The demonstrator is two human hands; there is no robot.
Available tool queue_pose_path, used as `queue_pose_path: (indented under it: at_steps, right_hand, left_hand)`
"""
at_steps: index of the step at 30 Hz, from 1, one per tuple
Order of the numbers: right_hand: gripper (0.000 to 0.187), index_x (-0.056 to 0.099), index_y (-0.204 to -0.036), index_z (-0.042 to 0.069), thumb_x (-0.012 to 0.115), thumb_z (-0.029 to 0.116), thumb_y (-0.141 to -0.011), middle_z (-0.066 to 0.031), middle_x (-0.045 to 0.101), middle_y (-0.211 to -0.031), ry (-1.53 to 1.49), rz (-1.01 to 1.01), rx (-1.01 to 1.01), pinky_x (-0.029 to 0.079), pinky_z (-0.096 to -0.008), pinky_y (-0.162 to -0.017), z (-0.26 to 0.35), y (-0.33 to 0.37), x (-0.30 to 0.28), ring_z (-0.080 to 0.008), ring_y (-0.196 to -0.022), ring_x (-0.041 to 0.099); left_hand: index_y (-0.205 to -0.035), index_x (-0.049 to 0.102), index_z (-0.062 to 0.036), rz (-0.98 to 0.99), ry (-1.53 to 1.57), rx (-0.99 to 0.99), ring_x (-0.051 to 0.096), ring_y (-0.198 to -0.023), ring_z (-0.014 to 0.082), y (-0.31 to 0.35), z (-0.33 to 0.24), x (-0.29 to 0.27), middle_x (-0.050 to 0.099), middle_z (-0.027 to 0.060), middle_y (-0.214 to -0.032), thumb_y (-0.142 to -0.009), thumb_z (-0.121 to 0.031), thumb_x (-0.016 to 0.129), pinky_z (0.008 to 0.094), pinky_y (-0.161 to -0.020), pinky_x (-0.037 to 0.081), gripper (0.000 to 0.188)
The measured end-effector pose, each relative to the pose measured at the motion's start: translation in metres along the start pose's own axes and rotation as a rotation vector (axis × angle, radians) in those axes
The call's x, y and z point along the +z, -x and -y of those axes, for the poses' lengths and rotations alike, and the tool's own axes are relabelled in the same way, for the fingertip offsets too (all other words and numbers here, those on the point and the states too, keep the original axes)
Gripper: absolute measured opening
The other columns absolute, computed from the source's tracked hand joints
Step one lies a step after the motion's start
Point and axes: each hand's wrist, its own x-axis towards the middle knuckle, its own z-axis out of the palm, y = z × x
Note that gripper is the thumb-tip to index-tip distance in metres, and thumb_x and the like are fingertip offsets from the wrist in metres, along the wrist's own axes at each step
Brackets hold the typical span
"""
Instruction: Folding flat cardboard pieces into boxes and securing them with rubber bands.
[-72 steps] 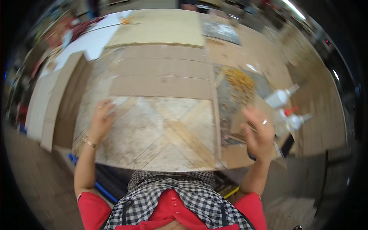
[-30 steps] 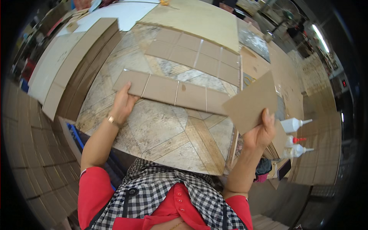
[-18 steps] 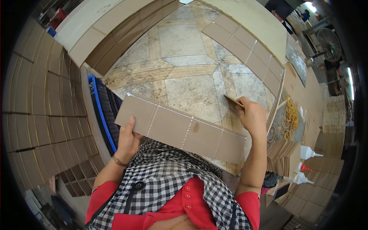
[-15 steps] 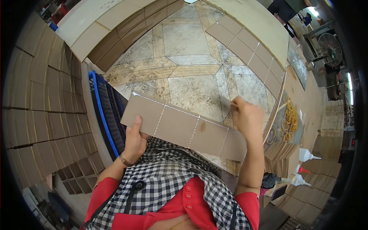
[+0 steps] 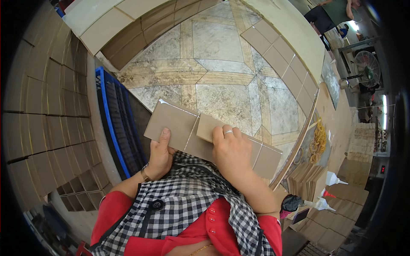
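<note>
A long brown cardboard strip (image 5: 173, 123), crossed by crease lines and edged with a white line like glue, lies slantwise in front of my body. My left hand (image 5: 160, 157) grips its left end, thumb on top and fingers underneath. Near the strip's middle, my right hand (image 5: 232, 149) is closed on a lighter tan flat piece (image 5: 206, 127) with a pale edge. That piece rests on or just above the strip beside a crease; whether it is a separate card cannot be told, as my fingers cover its right part.
A blue-rimmed crate (image 5: 112, 115) stands at left beside stacked cardboard pieces (image 5: 38, 128). More creased strips (image 5: 282, 59) lie along the table's far right. At right are yellow rubber bands (image 5: 317, 141), a row of cards (image 5: 304, 177) and white nozzle bottles (image 5: 335, 178). A person (image 5: 335, 13) stands far right.
My right hand has moved left and down from beyond the strip's right part onto its middle. The tan piece now shows over the strip. My left hand and the strip have shifted slightly right.
</note>
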Motion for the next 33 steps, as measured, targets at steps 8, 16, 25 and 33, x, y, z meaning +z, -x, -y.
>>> queue_pose_path:
  at_steps: [8, 16, 25, 33]
  right_hand:
    - [0.01, 0.052, -0.077, 0.009, 0.058, 0.011, -0.068, -0.0047, 0.052, -0.073, 0.015, -0.041, -0.01, 0.044, -0.0318, -0.058, 0.009, 0.008, 0.003, -0.021, -0.07, 0.054]
    - [0.013, 0.053, -0.076, 0.008, 0.061, 0.012, -0.066, -0.0052, 0.053, -0.075, -0.073, 0.02, -0.098, 0.046, -0.0342, -0.055, -0.002, 0.004, 0.003, -0.0219, -0.072, 0.056]
    - [0.013, 0.055, -0.074, 0.006, 0.065, 0.014, -0.072, -0.0137, 0.058, -0.061, -0.245, 0.181, 0.051, 0.046, -0.0426, -0.053, -0.032, -0.036, -0.012, -0.0324, -0.058, 0.06]
    - [0.014, 0.056, -0.073, 0.006, 0.066, 0.016, -0.072, -0.0155, 0.059, -0.061, -0.262, 0.163, 0.062, 0.046, -0.0429, -0.055, -0.033, -0.037, -0.011, -0.0336, -0.06, 0.06]
  left_hand:
    - [-0.125, 0.041, 0.001, -0.025, 0.023, -0.004, 0.059, -0.104, 0.0227, 0.0, 0.0, 0.001, 0.055, 0.0133, -0.116, -0.099, -0.024, 0.045, 0.0375, -0.083, 0.055, 0.037]
    - [-0.12, 0.047, 0.0012, -0.016, -0.028, -0.015, 0.058, -0.101, 0.0198, -0.001, 0.003, -0.008, 0.057, 0.0108, -0.114, -0.098, -0.026, 0.046, 0.0342, -0.081, 0.051, 0.035]
    - [-0.101, 0.059, 0.0022, 0.247, -0.985, 0.637, 0.057, -0.089, 0.0257, -0.005, -0.028, 0.002, 0.06, 0.0128, -0.1, -0.088, -0.012, 0.057, 0.036, -0.077, 0.045, 0.019]
    - [-0.138, 0.031, 0.0054, 0.51, -1.067, 0.709, 0.045, -0.123, 0.0398, -0.001, -0.027, 0.027, 0.043, 0.0266, -0.134, -0.084, -0.001, 0.053, 0.0393, -0.102, 0.037, 0.058]
